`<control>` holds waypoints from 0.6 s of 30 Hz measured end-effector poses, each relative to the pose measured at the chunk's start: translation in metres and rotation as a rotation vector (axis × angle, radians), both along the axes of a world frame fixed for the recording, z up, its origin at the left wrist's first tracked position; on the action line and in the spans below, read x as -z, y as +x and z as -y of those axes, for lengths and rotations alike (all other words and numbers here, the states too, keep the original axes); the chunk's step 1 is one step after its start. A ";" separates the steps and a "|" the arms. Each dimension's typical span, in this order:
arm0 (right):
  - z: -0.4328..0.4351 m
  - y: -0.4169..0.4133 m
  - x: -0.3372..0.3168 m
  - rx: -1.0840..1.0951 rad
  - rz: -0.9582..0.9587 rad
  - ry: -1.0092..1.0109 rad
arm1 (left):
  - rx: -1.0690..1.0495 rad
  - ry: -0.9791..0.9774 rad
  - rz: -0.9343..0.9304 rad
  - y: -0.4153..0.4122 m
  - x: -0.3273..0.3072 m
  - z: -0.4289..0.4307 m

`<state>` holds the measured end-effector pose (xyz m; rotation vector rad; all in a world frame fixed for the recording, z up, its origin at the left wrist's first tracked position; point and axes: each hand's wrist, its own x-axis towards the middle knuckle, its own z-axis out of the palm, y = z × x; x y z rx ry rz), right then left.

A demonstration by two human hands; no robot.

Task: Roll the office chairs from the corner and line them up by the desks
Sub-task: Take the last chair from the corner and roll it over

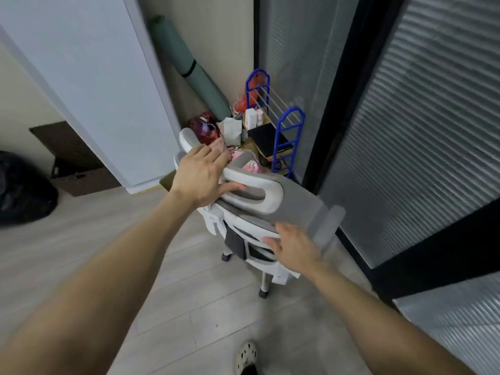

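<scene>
- Grey mesh on a white frame: office chair [295,209], its back to the wearer, standing on the pale plank floor [189,307] in the corner, right under both hands.
- Left hand [200,174] grips the chair's headrest [270,194]. Its fingers [216,155] lie close together over the top edge, and the thumb [234,187] runs along the white rim on the near side.
- Right hand [295,247] is at the upper edge of the backrest, fingers [273,243] spread and nearly straight. The tips reach the white frame, but I can't tell if they touch.
- Black castors [263,293] on the floor below the right fingers.
- Beyond the left fingers is a blurred pile of red and pink clutter [205,128].
- Blue wire rack [289,136] just past the clutter, off to the right.
- Green rolled mat [186,63] leans on the wall further back.
- Left of the left fingers stands a tall white panel [94,77], with a brown box [75,161] at its foot and a black bag [21,185] further out.
- Right of the right fingers is a dark-framed glass partition with blinds [419,131].
- One shoe [246,355] at the bottom edge, nearer than both hands.
</scene>
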<state>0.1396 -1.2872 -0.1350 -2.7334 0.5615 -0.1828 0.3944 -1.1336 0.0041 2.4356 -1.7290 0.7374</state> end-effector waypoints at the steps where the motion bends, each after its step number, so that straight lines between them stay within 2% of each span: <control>1: 0.000 -0.002 0.006 -0.018 0.028 -0.037 | -0.024 0.015 0.009 -0.002 0.002 -0.002; 7: 0.023 -0.022 0.017 -0.096 0.125 -0.051 | -0.109 -0.048 0.031 -0.037 0.011 -0.003; 14: 0.078 -0.062 0.013 -0.253 0.124 -0.120 | -0.334 -0.143 0.082 -0.132 0.017 0.005; 18: 0.106 -0.085 0.008 -0.315 0.067 -0.187 | -0.465 -0.134 0.097 -0.194 0.013 0.017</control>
